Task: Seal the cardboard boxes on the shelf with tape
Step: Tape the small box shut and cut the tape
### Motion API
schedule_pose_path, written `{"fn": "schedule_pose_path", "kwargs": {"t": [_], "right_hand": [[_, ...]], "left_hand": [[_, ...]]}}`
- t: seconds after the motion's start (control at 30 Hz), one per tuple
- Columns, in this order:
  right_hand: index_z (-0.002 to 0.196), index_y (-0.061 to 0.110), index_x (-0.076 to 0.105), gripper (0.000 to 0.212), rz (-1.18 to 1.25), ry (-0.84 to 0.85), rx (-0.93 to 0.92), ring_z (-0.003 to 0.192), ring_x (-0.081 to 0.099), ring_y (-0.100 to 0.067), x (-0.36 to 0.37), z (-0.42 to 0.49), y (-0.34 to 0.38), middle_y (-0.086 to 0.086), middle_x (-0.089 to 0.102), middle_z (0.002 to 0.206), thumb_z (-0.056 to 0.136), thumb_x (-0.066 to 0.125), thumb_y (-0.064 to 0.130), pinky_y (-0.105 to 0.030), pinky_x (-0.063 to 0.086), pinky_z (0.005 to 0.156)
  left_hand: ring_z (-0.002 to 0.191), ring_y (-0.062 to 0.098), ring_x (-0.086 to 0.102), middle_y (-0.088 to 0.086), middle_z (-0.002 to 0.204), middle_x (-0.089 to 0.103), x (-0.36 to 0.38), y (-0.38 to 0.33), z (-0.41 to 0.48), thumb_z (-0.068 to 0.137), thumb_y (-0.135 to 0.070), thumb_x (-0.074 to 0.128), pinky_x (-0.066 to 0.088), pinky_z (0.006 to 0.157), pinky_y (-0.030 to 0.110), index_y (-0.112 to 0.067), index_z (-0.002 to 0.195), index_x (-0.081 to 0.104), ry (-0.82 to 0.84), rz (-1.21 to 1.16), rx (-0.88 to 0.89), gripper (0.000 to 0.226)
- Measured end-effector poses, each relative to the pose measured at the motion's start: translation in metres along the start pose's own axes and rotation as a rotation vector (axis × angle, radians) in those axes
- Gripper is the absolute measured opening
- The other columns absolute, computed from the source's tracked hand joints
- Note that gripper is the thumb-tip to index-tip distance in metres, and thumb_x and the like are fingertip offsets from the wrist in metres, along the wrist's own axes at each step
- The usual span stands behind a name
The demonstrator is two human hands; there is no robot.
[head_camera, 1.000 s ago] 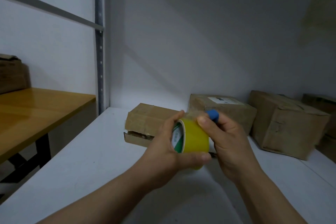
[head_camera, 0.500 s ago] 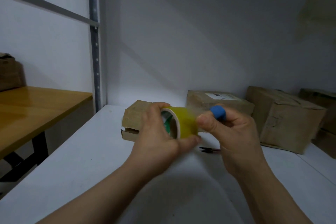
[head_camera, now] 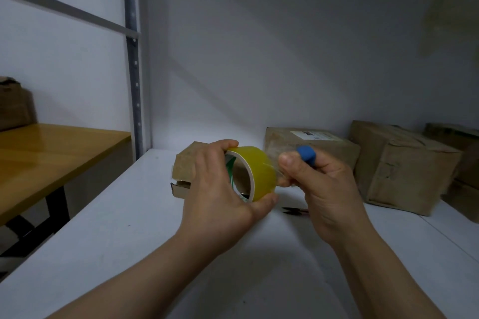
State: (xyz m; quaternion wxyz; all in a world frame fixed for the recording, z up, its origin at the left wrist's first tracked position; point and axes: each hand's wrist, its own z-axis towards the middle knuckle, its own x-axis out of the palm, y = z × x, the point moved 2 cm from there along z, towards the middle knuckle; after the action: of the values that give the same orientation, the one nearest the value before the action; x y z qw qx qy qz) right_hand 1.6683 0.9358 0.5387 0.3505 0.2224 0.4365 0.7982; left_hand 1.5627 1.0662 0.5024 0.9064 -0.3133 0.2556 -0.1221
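— Where's the tape roll (head_camera: 259,168)?
— In front of the small box (head_camera: 185,166). The left hand (head_camera: 215,189) curls round it, thumb underneath.
— And the right hand (head_camera: 326,189)?
— Just right of the tape roll, thumb and finger pinching its loose end.

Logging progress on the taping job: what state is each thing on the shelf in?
tape roll, gripped, end peeled a little
left hand, grips the roll
right hand, pinches the peeled end
nearest box, end flap ajar
labelled box, closed
large box, closed, crumpled
scissors, lying unheld
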Motion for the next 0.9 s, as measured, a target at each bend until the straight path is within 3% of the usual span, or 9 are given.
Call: {"fn": "schedule_pose_path", "kwargs": {"t": [0.17,0.4,0.63,0.73,0.8,0.9], "right_hand": [[0.079,0.019,0.075,0.013,-0.013,-0.010,0.011,0.066,0.065,-0.014,-0.0001,-0.0007,0.0030,0.001,0.069,0.069,0.074,0.073,0.030,-0.030,0.057,0.073],[0.080,0.021,0.076,0.007,-0.084,-0.029,-0.008,0.067,0.070,-0.013,-0.0007,-0.0010,0.0049,-0.002,0.073,0.070,0.076,0.073,0.027,-0.019,0.055,0.068],[0.089,0.030,0.078,0.017,-0.099,0.002,-0.010,0.068,0.069,-0.011,-0.0010,-0.0003,0.0043,-0.001,0.075,0.076,0.074,0.073,0.026,-0.021,0.057,0.070],[0.078,0.032,0.080,0.013,-0.094,0.027,-0.020,0.066,0.068,-0.007,0.0015,-0.0010,0.0059,0.003,0.075,0.073,0.075,0.071,0.023,-0.018,0.055,0.068],[0.078,0.030,0.080,0.014,-0.085,-0.008,-0.023,0.068,0.069,-0.010,0.0002,0.0001,0.0038,0.002,0.075,0.076,0.079,0.071,0.019,-0.021,0.056,0.068],[0.083,0.034,0.080,0.012,-0.079,-0.073,-0.039,0.071,0.070,-0.021,-0.0016,0.0007,0.0021,-0.002,0.076,0.084,0.076,0.072,0.029,-0.030,0.061,0.072]], "left_hand": [[0.107,-0.005,0.032,-0.022,0.120,0.025,0.0005,0.0013,0.0014,0.057,-0.055,0.089,0.036,0.081,0.009,-0.041,0.133,0.028,0.007,0.001,-0.022,0.098],[0.101,-0.011,0.027,-0.022,0.118,0.025,0.0000,0.0041,0.0030,0.057,-0.053,0.089,0.030,0.077,0.004,-0.039,0.132,0.030,0.006,0.007,-0.023,0.096],[0.109,-0.003,0.032,-0.021,0.120,0.026,0.0006,0.0050,0.0036,0.057,-0.055,0.089,0.036,0.078,0.012,-0.039,0.133,0.027,-0.034,0.094,0.029,0.100],[0.114,0.001,0.035,-0.024,0.118,0.022,0.0002,0.0040,0.0037,0.057,-0.056,0.089,0.039,0.081,0.017,-0.044,0.130,0.023,-0.042,0.120,0.052,0.099],[0.112,0.001,0.035,-0.023,0.119,0.023,0.0003,0.0047,0.0041,0.057,-0.056,0.089,0.039,0.081,0.016,-0.043,0.131,0.024,-0.047,0.114,0.052,0.100],[0.112,-0.001,0.033,-0.022,0.120,0.024,0.0012,0.0049,0.0038,0.057,-0.055,0.089,0.037,0.081,0.015,-0.041,0.133,0.026,-0.044,0.094,0.053,0.100]]}}
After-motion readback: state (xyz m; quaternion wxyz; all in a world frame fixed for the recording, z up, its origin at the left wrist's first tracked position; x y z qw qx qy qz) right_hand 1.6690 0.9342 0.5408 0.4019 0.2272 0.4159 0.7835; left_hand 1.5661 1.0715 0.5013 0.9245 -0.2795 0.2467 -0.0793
